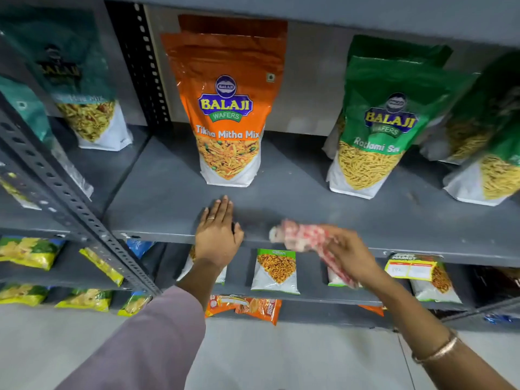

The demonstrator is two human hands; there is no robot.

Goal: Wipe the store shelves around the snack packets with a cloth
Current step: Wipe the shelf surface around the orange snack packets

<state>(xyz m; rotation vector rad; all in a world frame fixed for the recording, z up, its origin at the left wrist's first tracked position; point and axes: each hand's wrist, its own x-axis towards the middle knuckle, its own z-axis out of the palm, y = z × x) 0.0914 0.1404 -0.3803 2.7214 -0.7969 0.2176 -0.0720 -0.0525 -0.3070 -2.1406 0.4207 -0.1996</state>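
Note:
A grey metal shelf holds upright snack packets. An orange Tikha Mitha Mix packet stands at the middle, a green Ratlami Sev packet to its right. My left hand lies flat on the shelf's front edge, just below the orange packet, fingers together and holding nothing. My right hand grips a red-and-white cloth, blurred by motion, at the shelf's front edge between the two packets.
More green packets stand at the far right, teal packets on the neighbouring shelf at left. A perforated grey upright runs diagonally at left. Lower shelves hold smaller packets. Grey floor lies below.

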